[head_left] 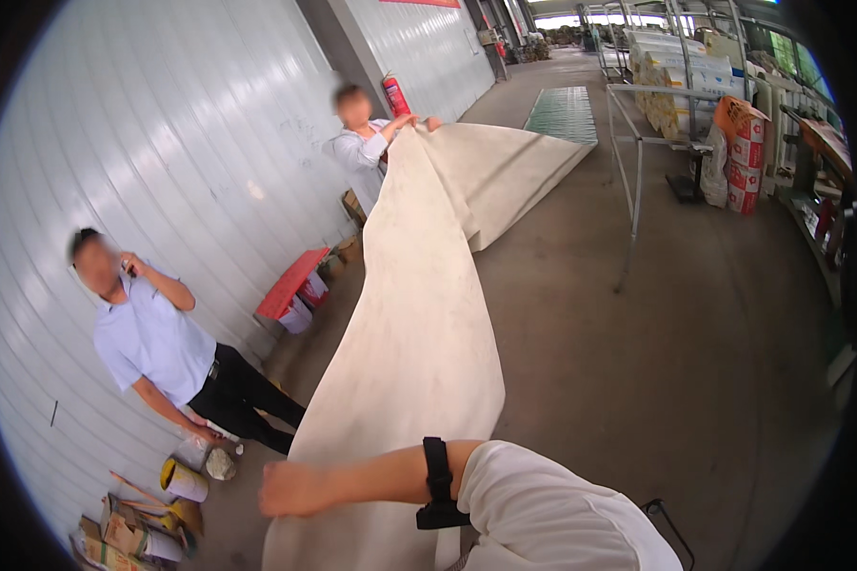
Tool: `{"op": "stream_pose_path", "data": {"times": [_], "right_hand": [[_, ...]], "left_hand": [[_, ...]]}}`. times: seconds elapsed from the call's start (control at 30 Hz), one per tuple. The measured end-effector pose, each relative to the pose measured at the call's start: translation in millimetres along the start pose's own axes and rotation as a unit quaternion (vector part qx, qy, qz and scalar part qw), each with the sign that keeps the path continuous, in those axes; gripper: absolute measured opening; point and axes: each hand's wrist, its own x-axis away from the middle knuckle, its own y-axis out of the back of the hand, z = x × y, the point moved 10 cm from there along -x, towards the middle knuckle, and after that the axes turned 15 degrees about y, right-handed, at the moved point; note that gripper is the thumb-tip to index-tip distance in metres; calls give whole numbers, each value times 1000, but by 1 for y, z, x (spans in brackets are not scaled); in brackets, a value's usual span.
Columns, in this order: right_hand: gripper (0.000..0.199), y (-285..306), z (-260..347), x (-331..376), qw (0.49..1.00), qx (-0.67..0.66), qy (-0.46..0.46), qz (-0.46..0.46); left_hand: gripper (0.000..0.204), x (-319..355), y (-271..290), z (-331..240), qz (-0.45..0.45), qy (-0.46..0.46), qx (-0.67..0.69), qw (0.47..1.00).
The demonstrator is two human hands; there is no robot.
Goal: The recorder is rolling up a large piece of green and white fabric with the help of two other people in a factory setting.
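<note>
A long cream sheet of heavy cloth (428,314) runs from the bottom of the head view up to a co-worker (357,157) by the wall, who holds its far end with both hands. Its far part folds over and spreads to the right. My right arm, in a white sleeve with a black strap round the forearm, crosses over the near part of the sheet. At the sheet's left edge my right hand (295,487) is closed on the cloth, its fingers somewhat blurred. My left hand is out of the picture.
At left stands another person (167,333) with a phone at the ear. A yellow-and-white bucket (184,480) and cardboard boxes lie below. A red fire extinguisher (395,96) is on the wall. To the right are a metal frame (635,157), wrapped rolls (676,81) and stacked red-and-white boxes (746,167).
</note>
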Motion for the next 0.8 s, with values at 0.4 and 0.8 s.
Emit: {"op": "stream_pose_path", "data": {"times": [0.4, 0.8], "right_hand": [[8, -9, 1, -30, 994, -76, 31, -77], [16, -37, -1, -40, 995, 37, -9, -87]], "left_hand": [[54, -94, -34, -3, 107, -194, 213, 952], [36, 4, 17, -54, -163, -115, 253, 947]]}}
